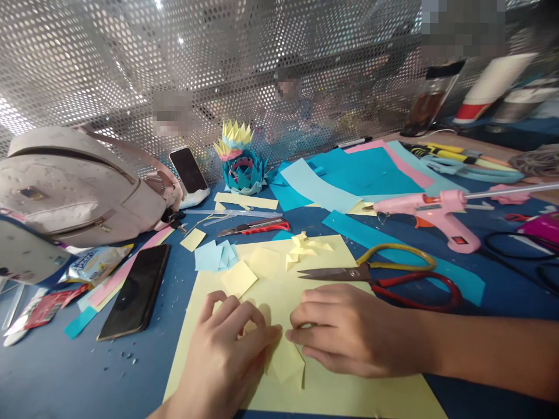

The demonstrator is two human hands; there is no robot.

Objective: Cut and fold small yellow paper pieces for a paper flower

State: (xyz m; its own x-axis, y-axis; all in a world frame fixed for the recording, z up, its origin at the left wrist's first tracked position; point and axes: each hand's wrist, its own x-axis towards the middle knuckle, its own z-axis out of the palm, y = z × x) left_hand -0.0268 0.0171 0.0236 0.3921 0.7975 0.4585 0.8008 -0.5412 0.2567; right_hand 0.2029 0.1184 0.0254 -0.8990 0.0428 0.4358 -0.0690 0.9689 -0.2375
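Over a large pale yellow paper sheet [349, 398], a small piece of yellow paper [286, 364] with a crease is pinched between both hands. My left hand [231, 343] has its thumb and fingertip on the paper's upper left edge. My right hand [340, 331] grips the same piece with thumb and forefinger at its upper right. Just beyond lie a yellow paper square [239, 278] and several small folded yellow pieces [301, 247]. Scissors [371, 272] with one yellow and one red handle rest beside my right hand, blades pointing left.
A pink glue gun [441, 209] lies at the right, its cord trailing. Behind are a red utility knife [257, 226], light blue squares [213, 256], a folded-paper model [242, 169] and blue sheets [349, 174]. A black phone [135, 294] and a backpack [82, 180] occupy the left.
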